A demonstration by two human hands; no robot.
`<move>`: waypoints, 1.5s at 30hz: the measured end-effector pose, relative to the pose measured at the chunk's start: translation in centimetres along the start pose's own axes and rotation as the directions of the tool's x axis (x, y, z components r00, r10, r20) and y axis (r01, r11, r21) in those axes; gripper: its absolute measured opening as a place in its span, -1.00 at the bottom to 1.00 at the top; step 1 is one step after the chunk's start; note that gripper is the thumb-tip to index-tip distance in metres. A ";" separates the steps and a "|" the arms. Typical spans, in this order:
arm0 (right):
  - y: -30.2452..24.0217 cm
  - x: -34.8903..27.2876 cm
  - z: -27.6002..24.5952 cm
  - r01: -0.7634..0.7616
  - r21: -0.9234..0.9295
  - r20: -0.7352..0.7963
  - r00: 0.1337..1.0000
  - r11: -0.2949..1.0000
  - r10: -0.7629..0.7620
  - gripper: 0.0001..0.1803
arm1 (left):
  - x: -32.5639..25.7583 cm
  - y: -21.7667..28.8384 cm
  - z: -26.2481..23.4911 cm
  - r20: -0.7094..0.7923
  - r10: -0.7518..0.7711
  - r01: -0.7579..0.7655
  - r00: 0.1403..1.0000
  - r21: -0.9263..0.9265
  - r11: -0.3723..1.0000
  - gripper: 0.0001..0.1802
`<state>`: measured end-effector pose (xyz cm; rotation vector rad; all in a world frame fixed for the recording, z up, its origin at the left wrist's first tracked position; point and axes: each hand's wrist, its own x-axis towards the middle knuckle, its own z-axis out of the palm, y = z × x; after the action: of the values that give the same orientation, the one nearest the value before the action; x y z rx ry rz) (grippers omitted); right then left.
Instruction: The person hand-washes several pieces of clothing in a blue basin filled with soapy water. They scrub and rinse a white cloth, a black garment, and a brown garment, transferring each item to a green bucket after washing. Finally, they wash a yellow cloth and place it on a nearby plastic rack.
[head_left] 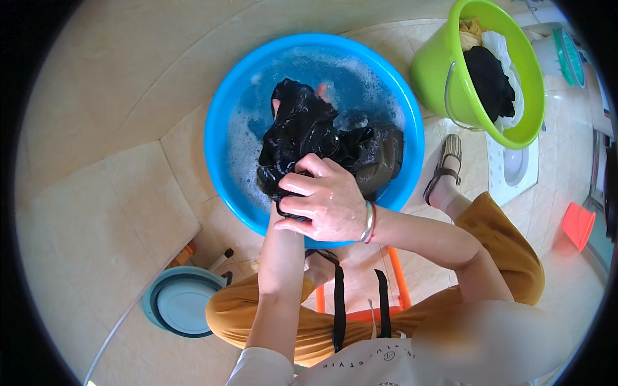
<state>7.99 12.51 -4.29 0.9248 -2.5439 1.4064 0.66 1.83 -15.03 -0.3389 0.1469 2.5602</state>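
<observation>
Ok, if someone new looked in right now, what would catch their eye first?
Probably the big blue basin of sudsy water at the centre, with a wet black garment bunched over the left hand and the right hand clutching it near the left wrist. Next, the lime-green bucket at upper right, with more cloth inside.

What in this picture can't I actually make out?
From the head view:
- Most of the left hand: hidden by wet black cloth.
- Much of the inside bottom of the blue basin: covered by cloth and suds.
- Lower contents of the green bucket: hidden by its wall and upper cloths.
- Lower-right patch: blurred.
</observation>
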 end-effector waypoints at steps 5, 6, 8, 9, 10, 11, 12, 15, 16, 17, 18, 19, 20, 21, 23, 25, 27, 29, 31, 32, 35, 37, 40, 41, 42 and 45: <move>0.1 0.7 2.0 -0.091 -0.158 -0.184 0.981 0.983 0.061 -0.51 | -1.8 -0.6 0.8 -0.142 0.118 -0.099 0.983 0.133 0.986 -0.29; 0.0 1.3 2.1 -0.124 -0.151 -0.215 0.972 0.981 0.090 -0.54 | -2.2 -0.6 0.9 -0.172 0.137 -0.111 0.976 0.148 0.983 -0.32; 0.6 1.6 2.7 -0.147 -0.149 -0.268 0.958 0.978 0.104 -0.56 | -3.1 -0.9 1.0 -0.227 0.177 -0.134 0.958 0.192 0.972 -0.37; 1.1 1.8 2.9 -0.149 -0.144 -0.291 0.951 0.978 0.102 -0.61 | -3.3 -1.0 0.8 -0.248 0.194 -0.142 0.949 0.211 0.967 -0.40; 1.1 2.0 2.8 -0.180 -0.126 -0.312 0.941 0.976 0.133 -0.65 | -3.5 -1.0 0.5 -0.267 0.218 -0.159 0.939 0.226 0.961 -0.43; 1.3 2.1 2.9 -0.188 -0.124 -0.326 0.935 0.974 0.139 -0.67 | -3.5 -0.9 0.2 -0.284 0.238 -0.172 0.929 0.240 0.955 -0.45; 1.8 2.2 3.2 -0.196 -0.122 -0.339 0.930 0.973 0.145 -0.69 | -3.5 -0.9 0.0 -0.298 0.255 -0.181 0.920 0.253 0.950 -0.48; 2.8 3.0 3.8 -0.208 -0.058 -0.433 0.886 0.976 0.163 -0.77 | -3.2 -0.9 -1.4 -0.329 0.282 -0.197 0.901 0.268 0.943 -0.55; 3.3 3.1 4.0 -0.208 -0.036 -0.457 0.873 0.977 0.169 -0.78 | -3.0 -1.0 -1.9 -0.332 0.284 -0.201 0.899 0.264 0.943 -0.58; 3.7 3.2 4.1 -0.221 -0.014 -0.467 0.864 0.975 0.189 -0.79 | -2.8 -1.2 -2.5 -0.329 0.286 -0.206 0.900 0.257 0.944 -0.60; 4.2 3.4 4.2 -0.217 0.021 -0.471 0.859 0.976 0.201 -0.80 | -2.6 -1.3 -3.2 -0.320 0.284 -0.210 0.904 0.246 0.946 -0.62; 4.4 3.5 4.3 -0.231 0.076 -0.452 0.859 0.970 0.240 -0.83 | -2.4 -1.5 -4.6 -0.293 0.289 -0.226 0.912 0.229 0.947 -0.64; 4.5 3.6 4.6 -0.240 0.138 -0.425 0.862 0.961 0.277 -0.85 | -2.6 -1.4 -6.4 -0.240 0.304 -0.258 0.922 0.203 0.945 -0.66; 4.9 3.8 4.9 -0.220 0.161 -0.421 0.867 0.962 0.269 -0.87 | -2.9 -1.4 -8.1 -0.159 0.310 -0.286 0.938 0.156 0.945 -0.68; 6.6 3.7 5.3 -0.238 0.136 -0.402 0.874 0.962 0.274 -0.89 | -3.3 -2.1 -8.0 -0.160 0.299 -0.285 0.941 0.100 0.953 -0.72; 9.3 3.3 5.4 -0.348 0.129 -0.367 0.853 0.929 0.371 -0.87 | -3.8 -2.4 -3.9 -0.547 0.284 -0.212 0.787 0.193 0.958 -0.65; 13.8 2.8 4.8 -0.482 0.026 -0.357 0.814 0.876 0.459 -0.81 | -3.4 -2.9 -0.6 -0.633 0.348 -0.099 0.692 0.394 0.914 -0.51; 16.3 1.4 4.0 -0.551 -0.066 -0.374 0.787 0.832 0.491 -0.78 | -2.3 -2.2 -1.3 -0.652 0.371 -0.057 0.661 0.450 0.891 -0.48; 17.2 1.1 4.2 -0.592 -0.056 -0.435 0.739 0.804 0.514 -0.72 | -2.4 -0.9 -1.9 -0.620 0.443 -0.069 0.648 0.531 0.844 -0.47; 17.6 0.5 3.9 -0.647 -0.050 -0.375 0.718 0.761 0.586 -0.68 | -2.4 -0.3 -1.9 -0.605 0.469 -0.068 0.644 0.565 0.822 -0.46; 17.5 -0.7 3.6 -0.648 -0.262 -0.280 0.760 0.715 0.587 -0.38 | -2.7 1.2 -2.7 -0.640 0.408 -0.088 0.651 0.471 0.878 -0.43; 17.6 -1.5 4.3 -0.572 -0.427 -0.159 0.810 0.701 0.565 -0.15 | -2.3 1.4 -3.9 -0.681 0.475 -0.037 0.558 0.551 0.834 -0.50; 18.3 -1.5 6.4 -0.571 -0.537 -0.049 0.756 0.621 0.653 -0.21 | -2.0 1.7 -9.6 -0.492 0.651 -0.068 0.578 0.766 0.640 -0.52; 18.8 -1.1 7.4 -0.576 -0.550 -0.046 0.744 0.604 0.667 -0.24 | -2.3 2.6 -12.2 -0.482 0.668 -0.031 0.567 0.798 0.602 -0.51; 20.0 -0.9 8.1 -0.590 -0.567 -0.055 0.723 0.575 0.688 -0.26 | -2.2 2.9 -13.4 -0.473 0.673 0.014 0.569 0.824 0.567 -0.49; 24.0 -1.4 7.8 -0.774 -0.389 -0.050 0.560 0.500 0.827 -0.31 | 0.4 1.2 -10.1 -0.637 0.554 0.174 0.536 0.725 0.666 -0.41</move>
<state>-2.43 16.34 -27.04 -0.3580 -3.3718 0.8580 1.79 -0.76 -24.81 -1.2521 1.6253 2.0411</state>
